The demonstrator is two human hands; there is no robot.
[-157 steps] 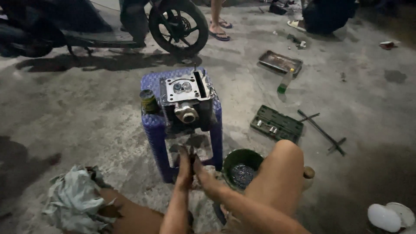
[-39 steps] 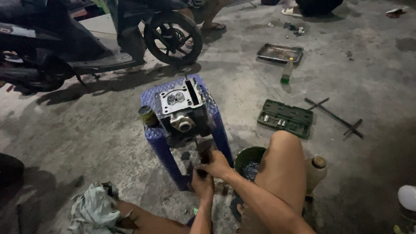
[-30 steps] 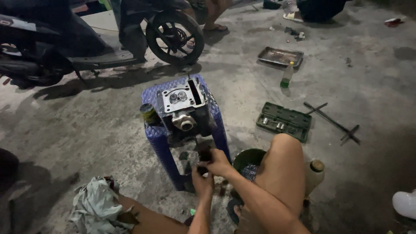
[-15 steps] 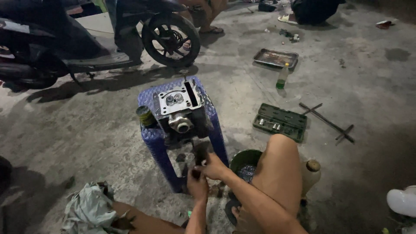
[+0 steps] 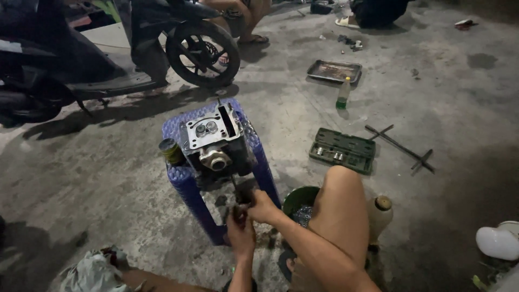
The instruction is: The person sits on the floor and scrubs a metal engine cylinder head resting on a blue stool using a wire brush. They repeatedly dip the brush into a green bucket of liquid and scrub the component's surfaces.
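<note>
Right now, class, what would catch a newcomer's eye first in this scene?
A metal engine block sits atop a blue plastic stool at the centre. Just below it the left hand and right hand meet around a thin dark tool. Behind, a scooter's wheel stands on the concrete; a green socket case lies open to the right.

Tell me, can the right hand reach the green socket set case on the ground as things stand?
Probably yes. The right hand is busy on a thin tool beside the blue stool; the socket set case lies open past the raised right knee, which it must go around.
</note>
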